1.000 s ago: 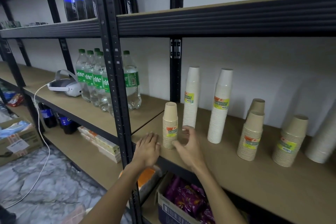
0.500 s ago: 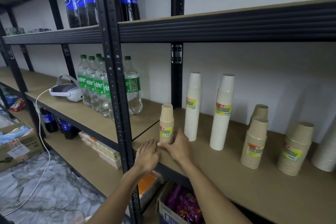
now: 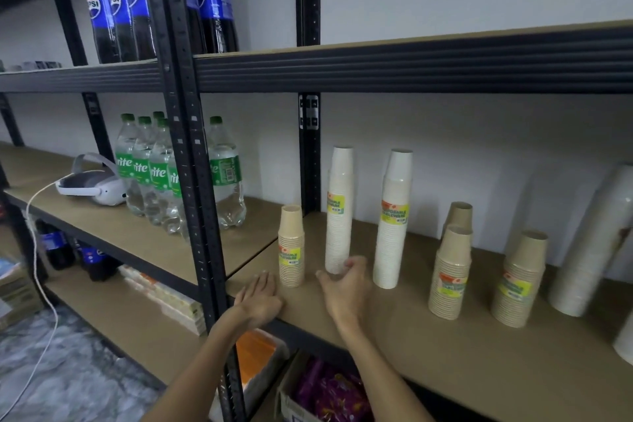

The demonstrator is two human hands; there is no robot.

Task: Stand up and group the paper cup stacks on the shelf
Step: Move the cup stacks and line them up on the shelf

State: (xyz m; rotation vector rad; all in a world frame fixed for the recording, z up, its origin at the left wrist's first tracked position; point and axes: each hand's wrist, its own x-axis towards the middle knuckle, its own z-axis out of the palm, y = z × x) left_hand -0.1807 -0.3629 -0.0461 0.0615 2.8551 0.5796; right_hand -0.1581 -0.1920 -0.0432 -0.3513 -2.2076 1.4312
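Several paper cup stacks stand on the brown shelf board [image 3: 428, 363]. A short brown stack [image 3: 291, 247] is at the left end. Two tall white stacks [image 3: 339, 209] [image 3: 394, 219] stand behind the hands. Further right are brown stacks [image 3: 450, 271] [image 3: 522, 277], one with another brown stack [image 3: 460, 216] behind it. A big white stack [image 3: 589, 243] leans at the far right. My left hand [image 3: 258, 298] rests flat on the shelf's front edge beside the short brown stack. My right hand [image 3: 342, 284] curls thumb and fingers round the base of the left tall white stack.
A black upright post [image 3: 191, 181] divides the shelving. Left of it stand Sprite bottles [image 3: 171, 175] and a white headset [image 3: 92, 185] with a cable. Pepsi bottles [image 3: 116, 10] fill the upper shelf, whose beam [image 3: 411, 68] hangs above the cups. A box of purple packets [image 3: 329, 394] sits below.
My right hand left the short brown stack and moved right to the base of the tall white stack. The left hand stayed on the shelf edge. The view has risen.
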